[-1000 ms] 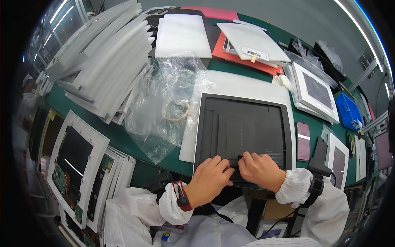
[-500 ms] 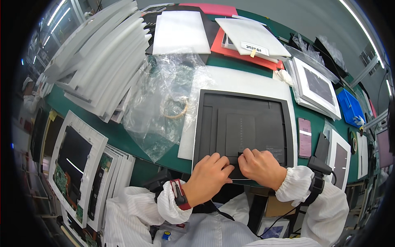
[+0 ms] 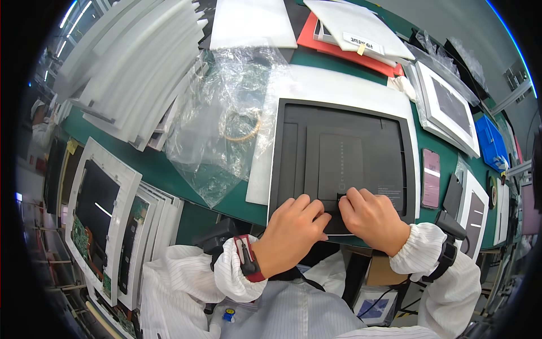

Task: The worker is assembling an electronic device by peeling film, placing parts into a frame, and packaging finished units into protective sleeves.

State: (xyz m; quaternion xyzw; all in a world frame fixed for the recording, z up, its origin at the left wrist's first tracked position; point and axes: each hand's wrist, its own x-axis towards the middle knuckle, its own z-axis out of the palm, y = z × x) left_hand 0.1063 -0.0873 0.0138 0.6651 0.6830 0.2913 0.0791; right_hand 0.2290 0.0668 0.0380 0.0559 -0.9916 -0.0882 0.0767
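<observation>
A black rectangular panel, with a raised block in its middle and a pale outer edge, lies before me on a white foam sheet. At its near edge, my right hand is closed, thumb and fingers pinched on a small black piece that is mostly hidden. Beside it, my left hand rests over the near left part of the panel with fingers curled and pressed together. What those left fingers hold, if anything, is hidden. The two hands are close but apart.
Crumpled clear plastic and a tan ring lie left of the panel, near stacked white foam sheets. White frames with circuit boards lean at lower left. A phone, framed screens and a blue bin are right.
The view has tilted, so the far table items sit higher and those on the right farther right. Both hands stay at the panel's near edge, fingers still closed.
</observation>
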